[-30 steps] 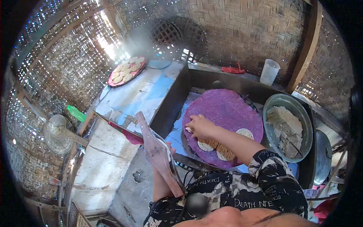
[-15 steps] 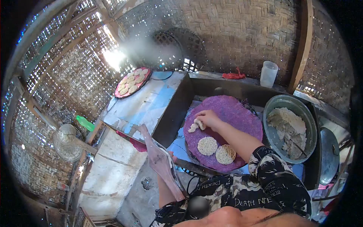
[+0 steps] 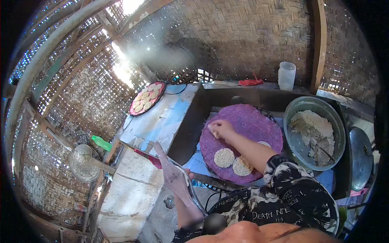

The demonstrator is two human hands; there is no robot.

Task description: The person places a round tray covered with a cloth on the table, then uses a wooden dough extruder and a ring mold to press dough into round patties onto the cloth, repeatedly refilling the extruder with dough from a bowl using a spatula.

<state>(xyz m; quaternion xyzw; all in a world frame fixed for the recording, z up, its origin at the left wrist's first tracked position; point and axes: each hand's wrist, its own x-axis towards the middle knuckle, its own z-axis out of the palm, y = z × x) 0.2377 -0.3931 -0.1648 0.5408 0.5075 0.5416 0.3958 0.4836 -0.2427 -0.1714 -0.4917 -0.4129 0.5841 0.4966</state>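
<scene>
- While our left hand grips the paddle, presumably steadying it,
- our right hand is over the mat, fingers narrow; contents we can't tell.

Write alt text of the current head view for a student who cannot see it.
A person's right hand is over a round purple mat bearing lacy pale rounds, while the left hand holds a wooden tool. A basin of pale mixture stands at right; more rounds lie on a tray at upper left.
</scene>
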